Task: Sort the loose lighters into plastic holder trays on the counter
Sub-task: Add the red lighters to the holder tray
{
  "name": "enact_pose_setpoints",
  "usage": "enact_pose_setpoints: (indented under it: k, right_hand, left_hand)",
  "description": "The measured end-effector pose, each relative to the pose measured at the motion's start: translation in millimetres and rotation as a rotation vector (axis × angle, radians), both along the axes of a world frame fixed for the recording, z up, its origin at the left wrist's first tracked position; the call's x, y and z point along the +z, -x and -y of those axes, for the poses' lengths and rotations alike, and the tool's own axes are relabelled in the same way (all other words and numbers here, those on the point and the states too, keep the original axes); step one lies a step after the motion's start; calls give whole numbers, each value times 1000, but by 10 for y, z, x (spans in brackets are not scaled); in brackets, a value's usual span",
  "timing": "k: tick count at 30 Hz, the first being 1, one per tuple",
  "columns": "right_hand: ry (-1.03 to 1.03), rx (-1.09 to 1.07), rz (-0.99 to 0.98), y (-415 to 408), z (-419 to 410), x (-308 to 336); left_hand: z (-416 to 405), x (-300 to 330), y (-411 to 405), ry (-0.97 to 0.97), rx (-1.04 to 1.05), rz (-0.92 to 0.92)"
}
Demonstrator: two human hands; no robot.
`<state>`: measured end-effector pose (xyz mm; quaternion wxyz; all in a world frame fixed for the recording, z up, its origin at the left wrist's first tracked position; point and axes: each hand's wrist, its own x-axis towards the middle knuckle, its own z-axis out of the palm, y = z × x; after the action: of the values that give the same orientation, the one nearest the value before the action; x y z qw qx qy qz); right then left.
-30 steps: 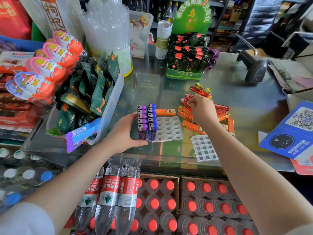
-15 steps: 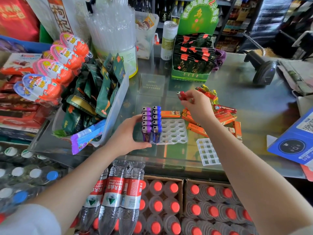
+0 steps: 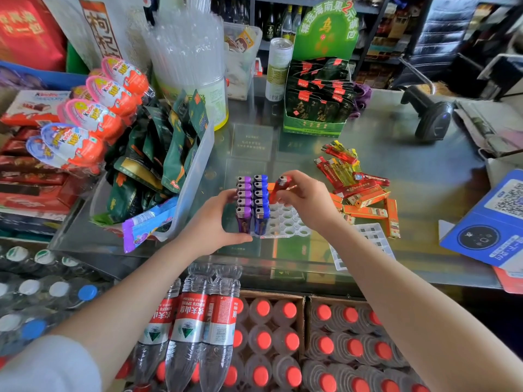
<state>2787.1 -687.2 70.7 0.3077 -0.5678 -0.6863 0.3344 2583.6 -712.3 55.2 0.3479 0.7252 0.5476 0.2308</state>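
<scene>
1. Nearest the camera, bottles [image 3: 195, 329] stood below the counter [image 3: 424, 176], clear of the work.
2. The left hand [image 3: 210, 224] gripped the near-left corner of the tray [image 3: 285, 222], thumb along its front edge, steadying it.
3. The tray held two filled columns, purple lighters [image 3: 244, 199] and blue lighters [image 3: 261, 199], all upright. The holes to their right were open.
4. The right hand [image 3: 307, 198] pinched a red lighter [image 3: 278, 190] by its lower body, metal cap up, long axis near vertical and slightly tilted. It sat just beside the blue column, above the far end of the third column; the move appeared to be straight down.
5. The blue column was the closest obstruction.
6. A second tray [image 3: 368, 239] lay right of the right wrist.
7. The loose lighters [image 3: 348, 171] lay farther right, nearer the right hand.
8. A scanner [image 3: 430, 114] stood beyond.
</scene>
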Motion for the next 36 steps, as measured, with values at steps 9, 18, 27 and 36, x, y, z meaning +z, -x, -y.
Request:
enact_pose_setpoints:
  k: [9, 18, 27, 36]
  right_hand:
    - [-129, 90, 312, 21, -100, -33]
    - [-140, -413, 311, -472, -386, -64]
    - [142, -390, 699, -439, -657, -145]
    - [72, -257, 715, -391, -533, 126]
  left_hand:
    - [8, 40, -11, -14, -20, 0]
    - [-40, 12, -16, -49, -26, -52]
    - [-44, -39, -23, -40, 2, -68]
    - [45, -33, 4, -39, 13, -74]
